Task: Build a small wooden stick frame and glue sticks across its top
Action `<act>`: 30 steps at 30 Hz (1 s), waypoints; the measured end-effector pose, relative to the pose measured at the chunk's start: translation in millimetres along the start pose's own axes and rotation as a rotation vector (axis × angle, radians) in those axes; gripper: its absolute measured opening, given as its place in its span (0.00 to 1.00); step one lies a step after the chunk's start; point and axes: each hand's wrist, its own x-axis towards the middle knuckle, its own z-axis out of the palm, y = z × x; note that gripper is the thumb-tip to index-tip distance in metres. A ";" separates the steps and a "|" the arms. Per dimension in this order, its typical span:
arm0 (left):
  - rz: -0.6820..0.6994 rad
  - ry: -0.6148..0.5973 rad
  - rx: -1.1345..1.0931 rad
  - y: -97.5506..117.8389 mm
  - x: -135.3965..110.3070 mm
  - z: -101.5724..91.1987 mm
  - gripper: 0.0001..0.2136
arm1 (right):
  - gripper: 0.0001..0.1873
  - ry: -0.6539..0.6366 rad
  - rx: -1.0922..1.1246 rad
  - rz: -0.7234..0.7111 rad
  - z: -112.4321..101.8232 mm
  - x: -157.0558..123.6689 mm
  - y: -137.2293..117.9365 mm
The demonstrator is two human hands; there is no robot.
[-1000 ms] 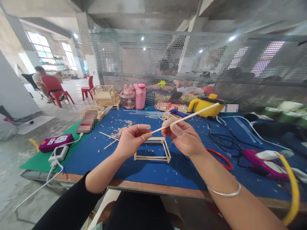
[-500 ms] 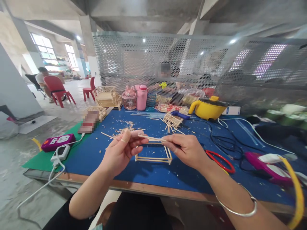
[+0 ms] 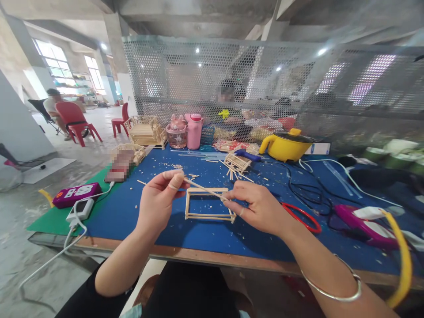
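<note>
So the biggest thing in shot was the perforated metal screen [image 3: 198, 75] along the far side, walling off that edge of the blue table mat [image 3: 139, 216]. The front edge sat right at the person's lap. The right side was crowded, with the yellow pot [image 3: 286, 146] at the back, black cables [image 3: 298, 185] snaking forward and a red ring [image 3: 303, 217] lying just past the right wrist. On the left was a purple power strip [image 3: 76, 194] out on the green bit. The only properly bare patch of mat was the strip near the front edge, below and left of the little stick frame [image 3: 208, 204], which lay flat mid-table. What changed: a second earlier the thin stick [image 3: 202, 188] was way longer and stuck up to the right, towards the pot. Half a second earlier it was short and level between the hands. Here it slanted, with the high end pinched by the left hand [image 3: 159, 201] between thumb and forefinger and the low end pinched in the fingertips of the right hand [image 3: 260, 207]. That put it in the air just over the frame's far rail. It looked close to the frame — I couldn't tell if it was touching. Both hands had dropped lower over the frame.
</note>
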 end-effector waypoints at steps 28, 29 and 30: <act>0.294 -0.095 0.193 -12.2 -73.8 11.9 0.23 | 0.07 0.265 1.365 0.190 29.4 -17.1 -28.7; 0.304 -0.087 0.190 -11.7 -75.2 12.1 0.24 | 0.07 0.274 1.357 0.192 27.3 -19.3 -27.2; 0.311 -0.078 0.184 -10.9 -76.5 12.5 0.25 | 0.07 0.282 1.349 0.193 25.1 -21.6 -26.0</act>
